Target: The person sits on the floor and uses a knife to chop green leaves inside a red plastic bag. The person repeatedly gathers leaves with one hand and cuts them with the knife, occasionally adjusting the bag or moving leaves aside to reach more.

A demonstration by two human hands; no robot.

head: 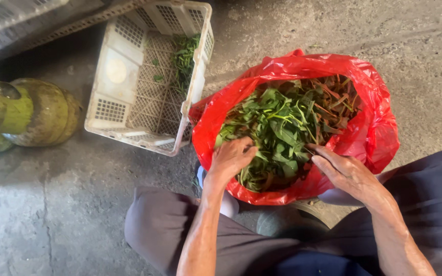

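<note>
Inside red bag [374,128], both hands [231,159] touch greens [282,128].

- I see a bright red plastic bag [369,133], glossy in the light.
- Inside it, leafy greens [277,128] are deep green, with reddish-brown stems at the far right.
- The far-left crate [129,97] is off-white with a lattice of holes.
- The gas cylinder [37,112] at the left is dull yellow-green.
- My trousers [425,194] look grey-purple.

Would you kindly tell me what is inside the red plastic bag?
The red plastic bag holds leafy green stalks; both the left hand and right hand reach in. Whatever lies beneath the leaves is hidden.
</note>
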